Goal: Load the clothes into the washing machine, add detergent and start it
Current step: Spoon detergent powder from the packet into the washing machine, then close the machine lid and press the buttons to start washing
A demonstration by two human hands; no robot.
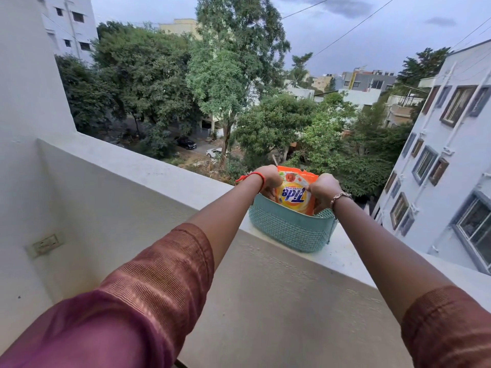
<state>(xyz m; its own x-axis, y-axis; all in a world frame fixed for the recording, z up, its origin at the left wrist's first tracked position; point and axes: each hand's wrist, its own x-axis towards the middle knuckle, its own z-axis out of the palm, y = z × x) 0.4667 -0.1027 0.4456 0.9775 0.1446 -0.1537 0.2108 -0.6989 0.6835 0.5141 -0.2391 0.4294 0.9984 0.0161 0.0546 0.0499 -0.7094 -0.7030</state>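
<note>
An orange and yellow Tide detergent pouch (294,192) stands upside down in a teal woven plastic basket (288,228) on top of the balcony parapet. Both arms reach out to it. My left hand (268,179), with a red thread at the wrist, grips the pouch's left edge. My right hand (322,191), with a bracelet at the wrist, grips its right edge. The pouch's lower part is hidden inside the basket. No washing machine or clothes are in view.
The white parapet ledge (164,171) runs diagonally from upper left to lower right, with a drop to the street, trees and buildings beyond. A wall socket (45,244) sits on the inner parapet wall at left. A white wall rises at far left.
</note>
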